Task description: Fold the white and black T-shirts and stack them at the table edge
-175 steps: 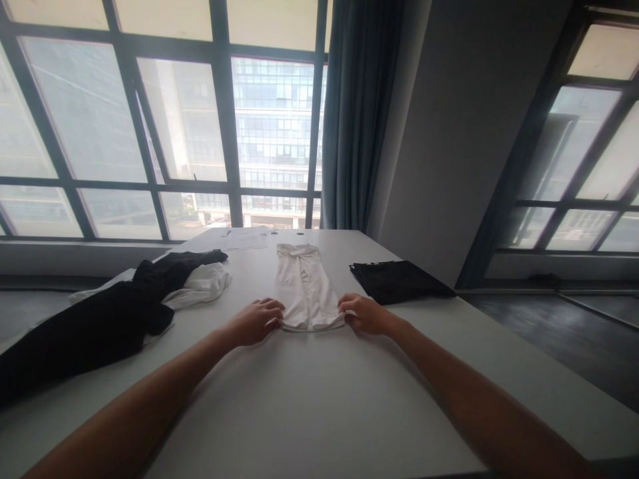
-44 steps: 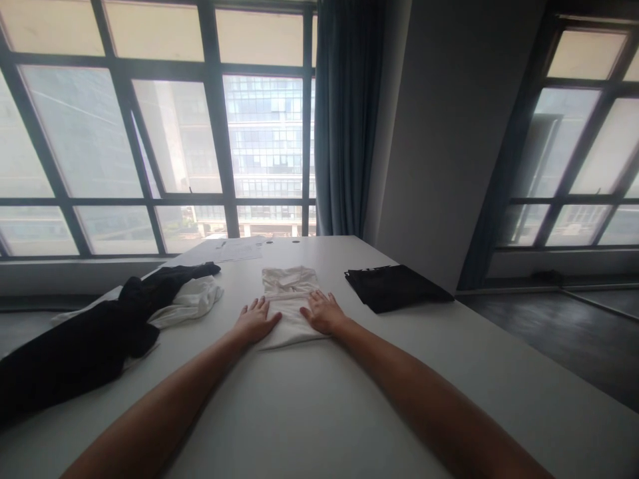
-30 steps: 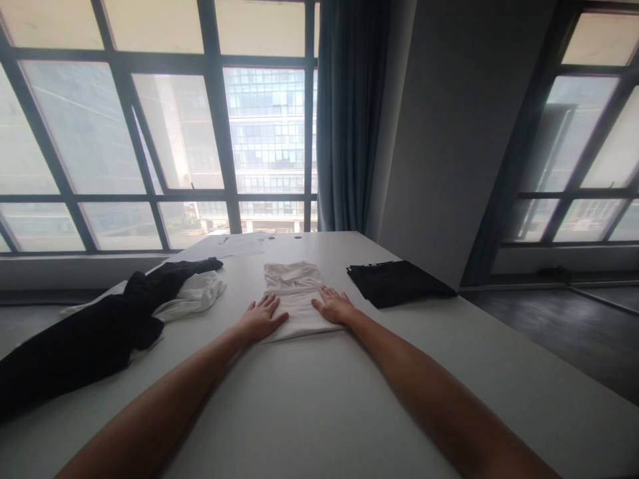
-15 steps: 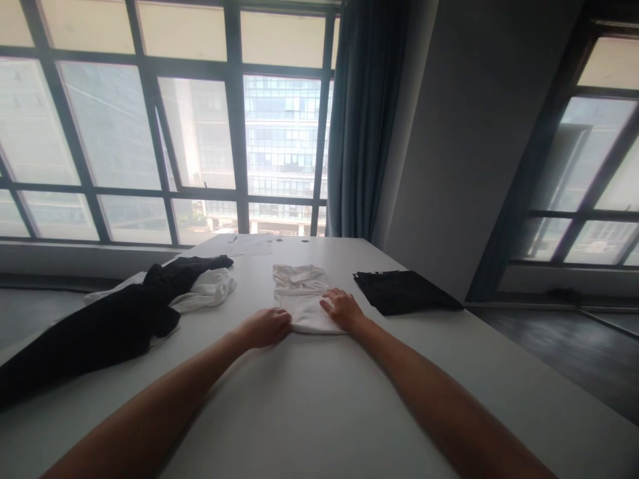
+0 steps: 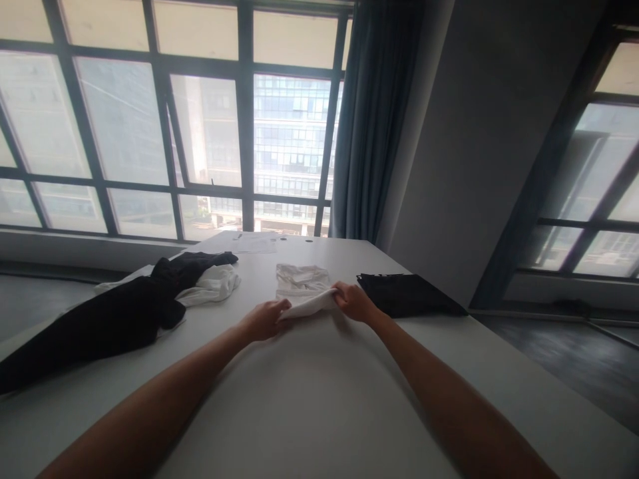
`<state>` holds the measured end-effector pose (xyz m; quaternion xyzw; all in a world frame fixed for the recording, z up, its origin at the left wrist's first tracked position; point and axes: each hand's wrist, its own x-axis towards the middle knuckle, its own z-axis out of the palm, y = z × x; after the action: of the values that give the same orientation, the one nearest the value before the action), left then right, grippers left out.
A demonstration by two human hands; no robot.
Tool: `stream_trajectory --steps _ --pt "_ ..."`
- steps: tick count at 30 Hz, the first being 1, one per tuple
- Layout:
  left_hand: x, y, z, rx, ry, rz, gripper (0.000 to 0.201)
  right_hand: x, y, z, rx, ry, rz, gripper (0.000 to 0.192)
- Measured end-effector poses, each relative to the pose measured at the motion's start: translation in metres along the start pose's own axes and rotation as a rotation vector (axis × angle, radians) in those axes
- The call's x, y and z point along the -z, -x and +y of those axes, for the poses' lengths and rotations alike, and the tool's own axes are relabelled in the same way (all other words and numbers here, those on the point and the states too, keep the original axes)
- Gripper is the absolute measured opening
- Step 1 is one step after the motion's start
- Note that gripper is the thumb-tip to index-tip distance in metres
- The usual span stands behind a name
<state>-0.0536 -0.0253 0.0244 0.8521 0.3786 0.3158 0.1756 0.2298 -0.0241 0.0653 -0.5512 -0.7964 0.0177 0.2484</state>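
Observation:
A white garment (image 5: 302,278), folded into a small rectangle, lies at the middle of the white table (image 5: 309,399). Its near edge is lifted off the tabletop between my two hands. My left hand (image 5: 264,319) is closed on the left corner of that edge, thumb on top. On the right corner, my right hand (image 5: 353,301) grips the cloth in curled fingers. The far part of the garment still rests flat, with wrinkles near its far end. Whether it is a shirt or another kind I cannot tell.
Black clothing (image 5: 120,316) lies heaped at the left, over white cloth (image 5: 212,283). A folded black garment (image 5: 409,296) sits near the table's right edge. Papers (image 5: 254,243) lie at the far end, before a window and a blue curtain (image 5: 369,133).
Both hands have closed on the near edge of the white garment and raised it, tilting it up and away. Earlier the edge lay flat under them. The view has shifted slightly.

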Motion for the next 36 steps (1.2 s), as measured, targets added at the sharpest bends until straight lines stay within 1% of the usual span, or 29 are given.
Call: stream_trajectory --steps 2,3,5,8,10,12,13,15,16,18,23,26,28,30,31,32,33,34,35,36 --pt "0.000 0.000 -0.002 -0.041 -0.013 -0.077 0.019 0.000 -0.003 0.009 0.000 -0.099 0.071 0.025" --pt "0.000 0.000 -0.002 -0.039 -0.006 -0.084 0.019 0.000 -0.004 0.014 0.004 -0.142 0.088 0.025" --pt "0.000 0.000 0.000 0.008 0.032 -0.045 0.022 0.000 -0.006 0.023 0.013 -0.215 0.079 0.023" --pt "0.003 -0.001 0.005 0.077 0.112 0.029 0.017 0.006 -0.004 0.033 -0.002 -0.357 -0.008 0.018" --pt "0.006 -0.002 0.009 0.059 0.185 0.027 0.008 0.016 -0.002 0.036 -0.037 -0.536 -0.095 0.023" --pt "0.011 -0.005 0.013 0.018 0.331 -0.013 0.020 0.028 0.001 0.037 -0.069 -0.768 -0.175 0.033" --pt "0.013 -0.007 0.015 0.003 0.429 -0.028 0.026 0.034 0.002 0.035 -0.078 -0.878 -0.195 0.037" --pt "0.018 -0.010 0.020 -0.002 0.620 -0.024 0.036 0.042 0.002 0.031 -0.088 -1.043 -0.174 0.041" --pt "0.020 -0.011 0.023 0.010 0.686 -0.004 0.038 0.044 0.002 0.028 -0.090 -1.091 -0.134 0.042" --pt "0.024 -0.012 0.027 0.050 0.741 0.068 0.042 0.044 -0.001 0.023 -0.093 -1.118 -0.027 0.042" --pt "0.026 -0.015 0.028 0.156 0.732 0.243 0.047 0.028 -0.013 0.017 -0.131 -0.978 0.274 0.049" --pt "0.020 -0.020 0.021 0.164 0.710 0.315 0.048 0.015 -0.021 0.019 -0.139 -0.846 0.388 0.052" --pt "0.014 -0.025 0.014 0.221 0.656 0.380 0.046 0.004 -0.024 0.023 -0.166 -0.703 0.443 0.052" --pt "0.007 -0.028 0.005 0.355 0.555 0.441 0.042 -0.006 -0.023 0.028 -0.236 -0.522 0.438 0.053" --pt "0.003 -0.028 0.001 0.409 0.476 0.463 0.040 -0.011 -0.022 0.030 -0.271 -0.427 0.409 0.054" --pt "-0.002 -0.028 -0.002 0.427 0.375 0.479 0.040 -0.014 -0.020 0.031 -0.294 -0.334 0.364 0.055" --pt "-0.006 -0.027 -0.004 0.403 0.256 0.488 0.041 -0.017 -0.018 0.032 -0.301 -0.251 0.313 0.055" --pt "-0.010 -0.025 -0.005 0.335 0.129 0.481 0.041 -0.020 -0.016 0.030 -0.290 -0.181 0.262 0.054" --pt "-0.015 -0.023 -0.004 0.237 0.008 0.453 0.041 -0.021 -0.013 0.027 -0.264 -0.127 0.214 0.052" --pt "-0.019 -0.021 -0.001 0.131 -0.095 0.400 0.040 -0.022 -0.012 0.023 -0.231 -0.087 0.173 0.051"
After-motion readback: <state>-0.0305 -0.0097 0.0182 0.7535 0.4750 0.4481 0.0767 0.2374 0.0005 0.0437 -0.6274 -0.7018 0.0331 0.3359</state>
